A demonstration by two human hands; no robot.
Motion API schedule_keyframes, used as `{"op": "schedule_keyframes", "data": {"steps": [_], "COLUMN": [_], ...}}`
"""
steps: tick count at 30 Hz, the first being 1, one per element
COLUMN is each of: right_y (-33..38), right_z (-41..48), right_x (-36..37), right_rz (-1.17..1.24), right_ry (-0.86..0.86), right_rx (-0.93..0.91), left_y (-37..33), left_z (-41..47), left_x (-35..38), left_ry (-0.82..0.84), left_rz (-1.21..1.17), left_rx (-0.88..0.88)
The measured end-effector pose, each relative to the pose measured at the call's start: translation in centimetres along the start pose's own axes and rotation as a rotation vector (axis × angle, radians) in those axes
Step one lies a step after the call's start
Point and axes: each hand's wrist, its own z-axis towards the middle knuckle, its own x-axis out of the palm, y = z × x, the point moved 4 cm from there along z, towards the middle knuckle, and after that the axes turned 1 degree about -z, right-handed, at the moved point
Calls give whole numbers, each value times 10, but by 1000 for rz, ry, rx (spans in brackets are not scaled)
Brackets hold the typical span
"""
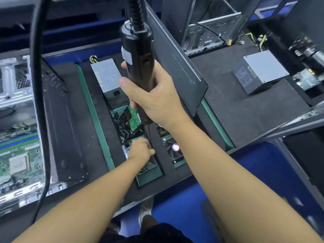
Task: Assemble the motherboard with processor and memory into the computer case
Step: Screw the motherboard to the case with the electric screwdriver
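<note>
Foam mat (pixel 236 106), black, covers the bench ahead of me. At far left lies the open computer case (pixel 10 88). The motherboard (pixel 19 155) sits inside it, its memory slots (pixel 19 139) and silver processor (pixel 18 163) facing up, all blurred. A dark side panel (pixel 175 64) stands tilted behind my right hand (pixel 157 100), which is clenched round the upright electric screwdriver (pixel 136 50). A grey power supply (pixel 108 76) lies just left of it. My left hand (pixel 141 150) curls at the lower end of the bit (pixel 149 134), near a cooler fan (pixel 174 149). What it grasps I cannot tell.
</note>
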Motion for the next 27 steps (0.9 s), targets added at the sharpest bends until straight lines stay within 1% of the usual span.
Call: {"op": "schedule_keyframes", "data": {"steps": [2, 5, 8, 10, 14, 18, 23, 27], "right_y": [19, 53, 88, 112, 160, 186, 178, 161], "right_z": [7, 19, 33, 40, 52, 58, 55, 53], "right_x": [10, 30, 58, 82, 140, 205, 280, 327], "right_rz": [2, 9, 17, 23, 72, 160, 199, 223], "right_ry": [19, 59, 84, 113, 173, 211, 234, 220], "right_rx": [-34, -111, -161, -207, -298, -314, -287, -246], "left_y": [-6, -14, -15, -14, 0, 42, 115, 158], "left_z": [-9, -31, -56, -74, -103, -130, -159, -172], "left_x": [-23, -62, -113, -149, -225, -292, -337, -352], "left_ry": [-3, 75, 14, -29, -127, -213, -311, -303], "left_rz": [-244, -551, -805, -909, -989, -974, -904, -860], "left_rx": [27, 92, 169, 213, 293, 309, 275, 255]}}
